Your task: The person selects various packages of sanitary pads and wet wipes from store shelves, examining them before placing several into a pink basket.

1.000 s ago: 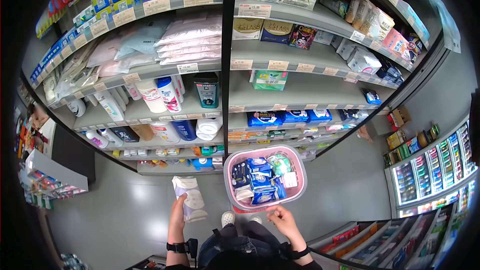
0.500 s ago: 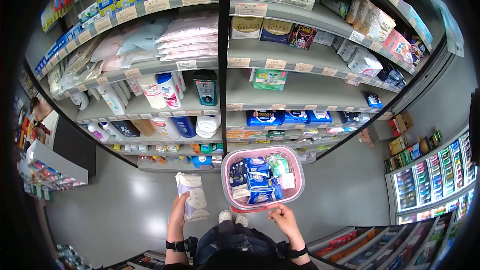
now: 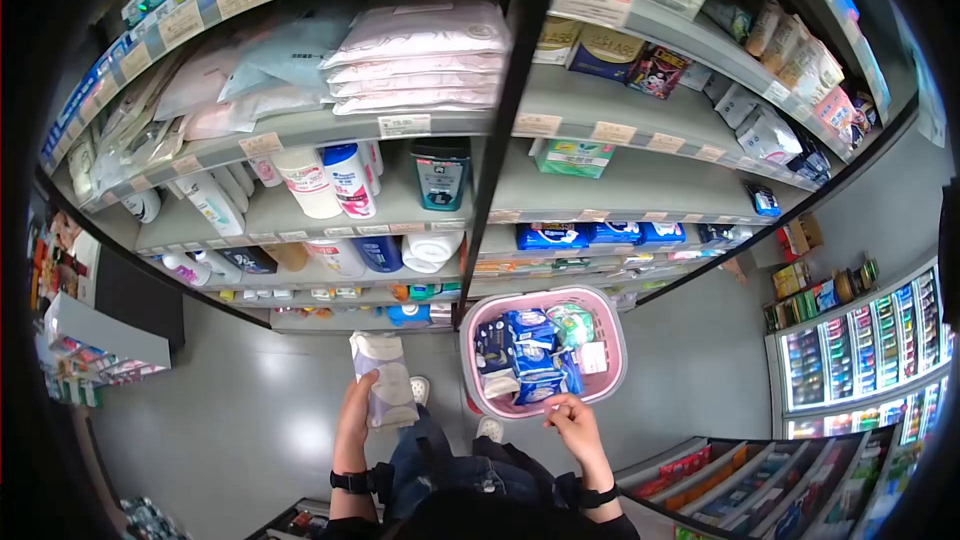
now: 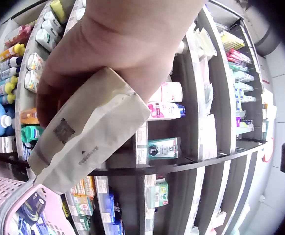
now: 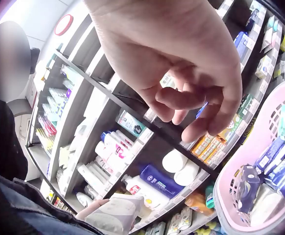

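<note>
My left hand [image 3: 354,415] grips a soft white packet with pale purple patches [image 3: 385,380], to the left of the basket. In the left wrist view the packet [image 4: 93,142] shows its cream end with a barcode, and the hand [image 4: 123,44] hides part of it. My right hand [image 3: 577,432] hangs at the near edge of the pink basket [image 3: 617,340] with fingers loosely curled; in the right wrist view this hand [image 5: 181,63] holds nothing. Inside the basket lie blue packets [image 3: 533,355], a green packet [image 3: 572,325] and a white box [image 3: 593,357].
Tall shelves face me, carrying pink-white packages [image 3: 420,55], bottles [image 3: 348,180] and blue packs [image 3: 555,237]. A dark upright post [image 3: 500,140] divides them. Drink coolers [image 3: 865,345] stand at right, with a low rack [image 3: 760,485] nearer. My shoes [image 3: 489,429] are close behind the basket.
The view has shifted left and closer to the shelves, so the post and basket appear further right. One foot has stepped forward. The left hand keeps holding the packet; the right stays empty.
</note>
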A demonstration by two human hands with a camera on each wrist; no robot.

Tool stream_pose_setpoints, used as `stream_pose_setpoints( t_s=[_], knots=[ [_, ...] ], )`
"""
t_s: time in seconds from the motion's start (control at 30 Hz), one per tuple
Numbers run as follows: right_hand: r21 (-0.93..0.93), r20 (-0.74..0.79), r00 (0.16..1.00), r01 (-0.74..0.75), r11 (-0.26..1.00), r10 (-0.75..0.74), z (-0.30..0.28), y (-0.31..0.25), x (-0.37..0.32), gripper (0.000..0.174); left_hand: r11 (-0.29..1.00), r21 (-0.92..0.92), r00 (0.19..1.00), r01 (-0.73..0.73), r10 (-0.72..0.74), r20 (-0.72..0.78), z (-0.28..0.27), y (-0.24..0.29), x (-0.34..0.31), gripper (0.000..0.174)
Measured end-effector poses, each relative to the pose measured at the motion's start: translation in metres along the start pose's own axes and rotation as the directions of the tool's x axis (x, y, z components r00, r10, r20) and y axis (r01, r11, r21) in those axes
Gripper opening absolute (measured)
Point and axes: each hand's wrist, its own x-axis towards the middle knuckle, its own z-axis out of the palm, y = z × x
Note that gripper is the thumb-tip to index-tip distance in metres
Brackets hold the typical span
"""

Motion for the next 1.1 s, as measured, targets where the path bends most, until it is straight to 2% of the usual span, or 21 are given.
stream_pose_setpoints(
  t_s=[0.2,0.27,0.43,0.6,0.7,0.8,0.93,1.0,1.03,1.1],
  knots=[
    [-0.022,-0.033,0.998,-0.06,0.998,0.06,0.08,-0.008,0.03,0.017,0.995,0.099,1.0,0.014,-0.015,0.013,-0.052,0.061,0.048,0.054],
    [-0.027,-0.026,0.998,-0.06,0.998,0.06,0.109,-0.019,0.037,0.016,0.994,0.113,0.998,-0.01,0.003,0.066,-0.064,0.083,0.058,0.052],
    [-0.034,-0.073,0.994,-0.079,0.996,0.076,0.138,-0.023,0.048,0.017,0.987,0.156,0.988,0.022,-0.045,0.147,-0.094,0.103,0.085,0.052],
    [-0.092,-0.186,0.976,-0.134,0.987,0.115,0.136,-0.026,0.052,0.014,0.984,0.171,0.979,0.037,-0.07,0.19,-0.101,0.104,0.098,0.052],
    [-0.134,-0.242,0.962,-0.163,0.977,0.128,0.121,-0.02,0.056,0.015,0.99,0.115,0.98,0.079,-0.098,0.175,-0.097,0.102,0.102,0.047],
    [-0.172,-0.321,0.939,-0.187,0.967,0.124,0.11,-0.007,0.065,0.015,0.982,0.165,0.978,0.09,-0.119,0.172,-0.09,0.109,0.099,0.048],
    [-0.137,-0.334,0.934,-0.178,0.974,0.124,0.078,0.059,0.089,0.021,0.973,0.222,0.981,0.065,-0.103,0.163,-0.084,0.119,0.091,0.049],
    [0.051,-0.396,0.873,-0.29,0.956,0.286,0.066,0.087,0.104,0.038,0.971,0.232,0.985,0.052,-0.089,0.151,-0.084,0.122,0.092,0.049],
    [0.05,-0.391,0.876,-0.286,0.957,0.283,0.065,0.089,0.111,0.038,0.975,0.218,0.983,0.042,-0.079,0.164,-0.085,0.122,0.093,0.049],
    [0.088,-0.462,0.743,-0.505,0.859,0.484,0.063,0.094,0.122,0.056,0.978,0.205,0.982,0.03,-0.067,0.177,-0.082,0.122,0.093,0.049]
  ],
)
